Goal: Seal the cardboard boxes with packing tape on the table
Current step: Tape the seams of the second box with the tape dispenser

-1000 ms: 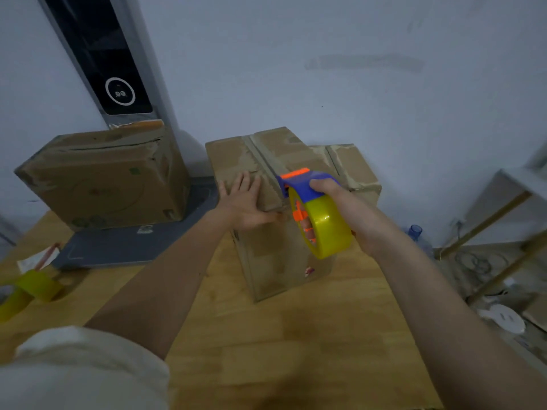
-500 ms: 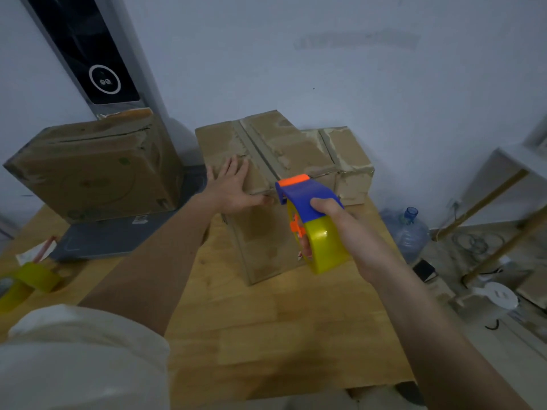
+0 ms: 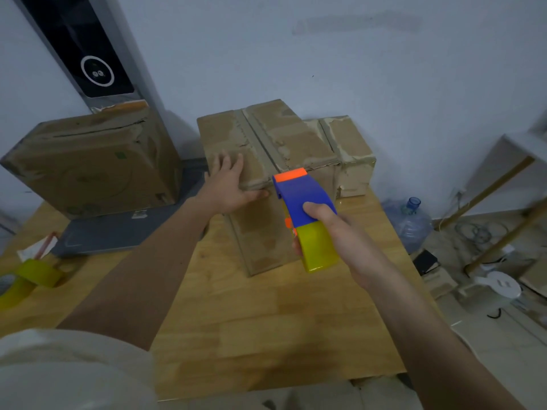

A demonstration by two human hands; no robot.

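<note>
A tall cardboard box (image 3: pixel 266 161) is standing at the centre of the frame on the wooden table (image 3: pixel 266 321), its top flaps closed and crossed by worn tape. The left hand (image 3: pixel 228 187) is lying flat on the near left part of the box top, fingers straight and spread, the thumb running along the top front edge. The right hand (image 3: pixel 334 232) is gripping a tape dispenser (image 3: pixel 305 211), blue with an orange tip and a yellow roll, fingers curled round it. The dispenser is sitting just in front of the box's top front edge, right of the left thumb; whether it is touching the box is unclear. A second box (image 3: pixel 349 155) is standing behind at the right, and a third box (image 3: pixel 88 164) is sitting in the left of the frame. Yellow tape rolls (image 3: pixel 29 276) are lying at the left edge.
</note>
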